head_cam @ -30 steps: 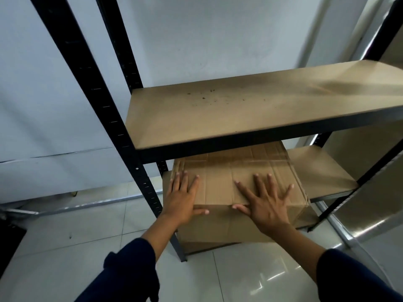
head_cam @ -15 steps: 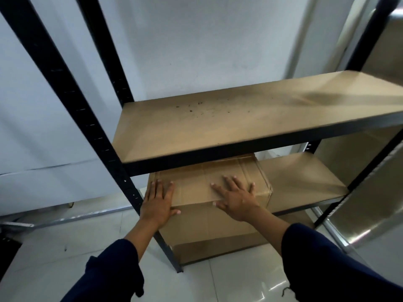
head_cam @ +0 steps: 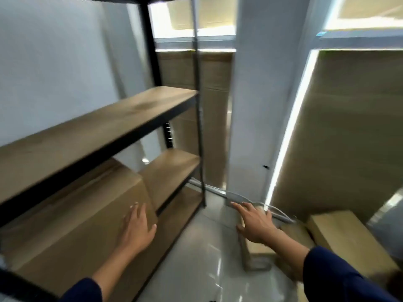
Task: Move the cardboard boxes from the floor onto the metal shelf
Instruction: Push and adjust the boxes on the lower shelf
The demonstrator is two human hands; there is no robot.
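A large cardboard box (head_cam: pixel 72 216) sits on the lower board of the black metal shelf (head_cam: pixel 104 125), under the middle board. My left hand (head_cam: pixel 136 229) lies flat and open against the box's front right corner. My right hand (head_cam: pixel 254 224) is open with fingers spread, held in the air over the floor to the right, above a small cardboard box (head_cam: pixel 256 250). A second cardboard box (head_cam: pixel 346 238) lies on the floor at the far right. The picture is blurred by motion.
The shelf's right front post (head_cam: pixel 199 127) stands between the shelf and a white pillar (head_cam: pixel 255 105). Tall cardboard sheets (head_cam: pixel 340 136) lean against the right wall. A grey rail (head_cam: pixel 257 203) runs along the floor behind the boxes. Glossy floor tiles (head_cam: pixel 205 258) lie in front.
The view has swung to the right. My right hand has left the shelved box and moved right, out over the floor boxes. My left hand stays on the box.
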